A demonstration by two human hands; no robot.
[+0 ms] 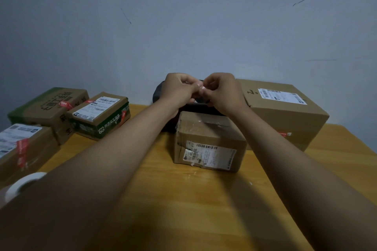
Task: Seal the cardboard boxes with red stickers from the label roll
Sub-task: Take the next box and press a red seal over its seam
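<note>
My left hand and my right hand meet in the air above a small cardboard box at the table's middle. Their fingertips pinch a small pale sticker piece between them; most of it is hidden by the fingers. The small box has clear tape on top and a torn shipping label on its front. A white label roll lies at the left edge, partly hidden behind my left forearm.
Three boxes with red stickers stand at the left. A large box with a red sticker is at the right. A dark object sits behind my hands. The wooden table meets a grey wall.
</note>
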